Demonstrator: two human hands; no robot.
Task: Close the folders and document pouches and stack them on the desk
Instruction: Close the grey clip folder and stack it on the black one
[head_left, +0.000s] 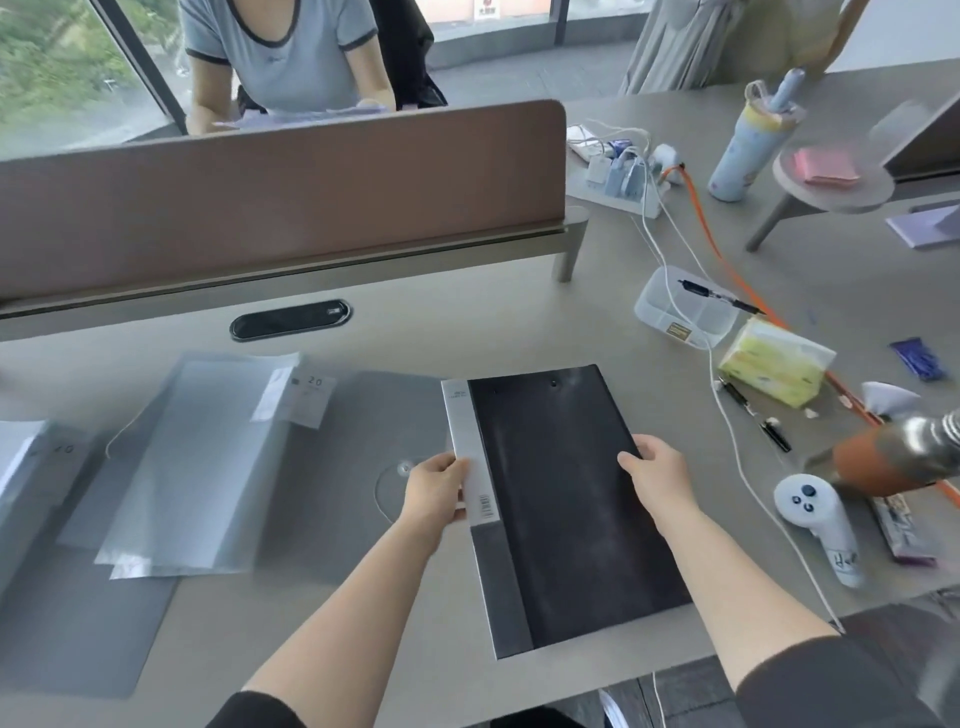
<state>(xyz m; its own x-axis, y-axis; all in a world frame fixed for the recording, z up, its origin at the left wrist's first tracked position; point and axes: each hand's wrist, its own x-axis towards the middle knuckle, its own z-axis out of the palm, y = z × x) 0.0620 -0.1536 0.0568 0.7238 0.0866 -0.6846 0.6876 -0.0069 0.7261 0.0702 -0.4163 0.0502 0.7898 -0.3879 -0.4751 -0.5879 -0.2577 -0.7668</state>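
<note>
A closed black folder (561, 509) with a white and grey spine strip lies flat on the desk in front of me. My left hand (435, 491) grips its spine edge on the left. My right hand (657, 470) holds its right edge, thumb on the cover. To the left lies an open grey folder (337, 467) with clear sleeves (208, 467) spread on it and a label reading 20. Another folder (31, 467) shows at the far left edge.
A brown divider panel (280, 192) stands behind the desk, with a person seated beyond it. On the right lie a white controller (815, 525), a tissue pack (774, 366), a clear box (685, 306), pens, cables, a power strip (613, 176) and a bottle (748, 150).
</note>
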